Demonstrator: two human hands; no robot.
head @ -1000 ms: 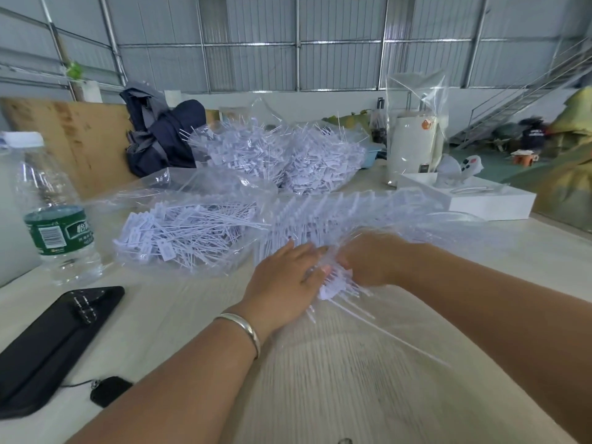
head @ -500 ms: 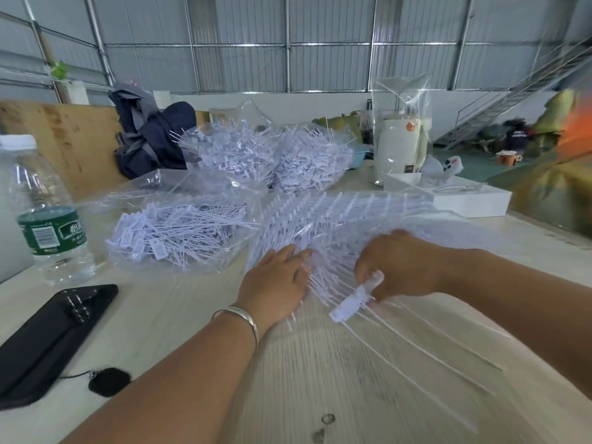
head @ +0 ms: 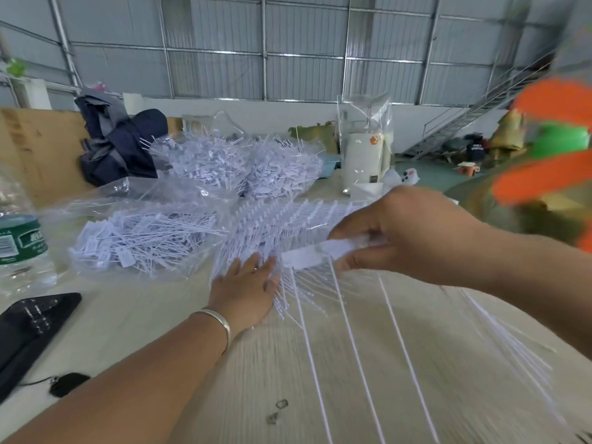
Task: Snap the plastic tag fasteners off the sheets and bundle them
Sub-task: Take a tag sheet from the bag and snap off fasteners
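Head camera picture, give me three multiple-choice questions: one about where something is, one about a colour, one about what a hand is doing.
1. Where does the clear plastic water bottle with the green label stand?
A. far left of the table
B. far right
C. on the white box

2. What colour is the bangle on the left wrist?
A. red
B. silver
C. black

3. What is the right hand doing?
A. lying flat on the table
B. hanging idle
C. gripping a strip of white plastic tag fasteners

Answers:
1 A: it stands at the picture's left edge.
2 B: the band shines silver.
3 C: its fingers curl round the strip, raised above the left hand, which lies flat on the sheets.
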